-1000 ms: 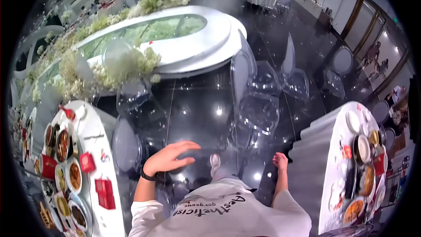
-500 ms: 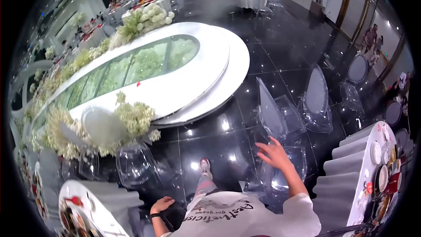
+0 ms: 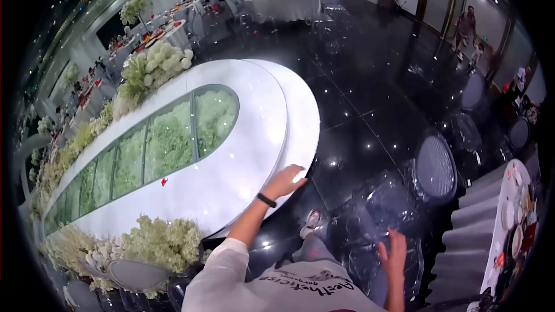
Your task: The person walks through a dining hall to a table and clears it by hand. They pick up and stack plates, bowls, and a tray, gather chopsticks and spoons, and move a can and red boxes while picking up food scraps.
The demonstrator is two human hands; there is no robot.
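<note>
My left hand (image 3: 284, 181), with a dark band on its wrist, is stretched forward with fingers apart and nothing in it. In the view it lies over the edge of a long white oval platform (image 3: 254, 95); whether it touches cannot be told. Lower right, my right hand (image 3: 395, 252) hangs empty with fingers spread. Nearest to it are clear plastic chairs (image 3: 386, 205), partly behind the hand. One sneaker (image 3: 311, 219) shows on the dark floor between my hands.
Glass panels (image 3: 167, 138) over greenery fill the platform's middle, with pale flowers (image 3: 165, 242) along its sides. A grey-backed chair (image 3: 435, 164) stands right. A draped table (image 3: 488, 242) holds dishes at far right. People (image 3: 464, 28) are near the doorway, beyond the glossy floor (image 3: 370, 98).
My left hand has swung forward and up, while my right hand has dropped lower and back. The view has moved forward along the platform; the near-left table has left view.
</note>
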